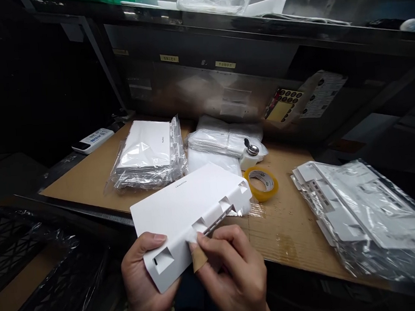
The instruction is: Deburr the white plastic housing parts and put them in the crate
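Note:
A white plastic cover (pixel 186 210) with "HUAWEI" lettering and notches along one edge is held tilted above the front of the bench. My left hand (pixel 148 270) grips its near left corner, thumb on top and fingers underneath. A beaded bracelet circles that wrist. My right hand (pixel 233 263) is closed in a pinch at the notched edge, pressing a small white wipe-like scrap (pixel 191 236) against the cover. A tan piece (pixel 199 258) shows at the thumb; whether it is wrapped on or held is unclear. Just beyond the cover lies a yellow tape roll (pixel 273 188).
Bagged white covers (pixel 145 146) are stacked at the back left, and more bagged covers (pixel 362 201) lie at the right. Folded plastic bags (pixel 213 138) sit behind a metal-topped dispenser bottle (pixel 250 158). A black crate (pixel 40 264) stands at the lower left.

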`<act>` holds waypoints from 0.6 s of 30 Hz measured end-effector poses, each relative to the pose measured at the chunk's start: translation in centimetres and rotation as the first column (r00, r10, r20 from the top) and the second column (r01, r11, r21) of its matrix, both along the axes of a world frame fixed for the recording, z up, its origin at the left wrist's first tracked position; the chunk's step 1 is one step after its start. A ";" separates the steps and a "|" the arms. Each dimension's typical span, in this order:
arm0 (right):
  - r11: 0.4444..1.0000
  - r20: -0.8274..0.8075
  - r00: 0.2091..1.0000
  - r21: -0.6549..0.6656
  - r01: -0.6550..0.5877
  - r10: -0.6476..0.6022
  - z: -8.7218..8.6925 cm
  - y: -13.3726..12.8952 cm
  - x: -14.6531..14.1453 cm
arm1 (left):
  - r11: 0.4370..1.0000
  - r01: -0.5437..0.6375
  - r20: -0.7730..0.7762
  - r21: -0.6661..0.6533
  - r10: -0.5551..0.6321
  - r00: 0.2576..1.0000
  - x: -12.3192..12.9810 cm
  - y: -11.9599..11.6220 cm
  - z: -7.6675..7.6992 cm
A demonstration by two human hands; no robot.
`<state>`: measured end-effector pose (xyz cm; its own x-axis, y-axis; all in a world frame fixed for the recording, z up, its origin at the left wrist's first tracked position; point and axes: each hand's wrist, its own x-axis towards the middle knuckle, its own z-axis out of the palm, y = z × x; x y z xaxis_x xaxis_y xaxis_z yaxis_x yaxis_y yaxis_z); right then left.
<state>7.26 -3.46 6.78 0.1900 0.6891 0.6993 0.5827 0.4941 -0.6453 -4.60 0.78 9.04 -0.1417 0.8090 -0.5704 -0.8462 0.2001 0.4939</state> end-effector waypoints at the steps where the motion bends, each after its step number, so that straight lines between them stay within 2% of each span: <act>1: 1.000 -0.001 1.000 0.002 -0.009 0.009 0.0 0.0 0.0 | 1.000 0.000 -0.010 0.006 0.000 1.000 0.1 0.0 0.1; 6: 0.999 -0.019 1.000 -0.043 0.024 -0.025 0.2 0.0 0.1 | 1.000 0.014 -0.019 0.010 -0.014 1.000 0.2 -0.1 0.0; 9: 1.000 -0.018 1.000 -0.012 -0.010 0.010 -0.1 -0.2 -0.7 | 1.000 0.010 0.020 0.023 -0.010 1.000 0.3 -0.1 -0.1; 15: 0.995 -0.058 0.995 0.066 -0.077 0.081 -0.9 -0.7 -3.1 | 0.983 0.185 0.127 0.019 -0.186 0.974 0.3 -0.3 0.1; 18: 0.996 -0.117 0.990 0.060 -0.069 0.076 -0.7 -1.0 -3.2 | 0.977 0.210 0.114 0.026 -0.211 0.971 0.2 -0.2 0.1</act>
<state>4.10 -4.42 6.06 0.2251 0.6646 0.7125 0.4645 0.5696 -0.6781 -4.36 0.56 9.15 0.0985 0.8214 -0.5618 -0.8371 0.3736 0.3996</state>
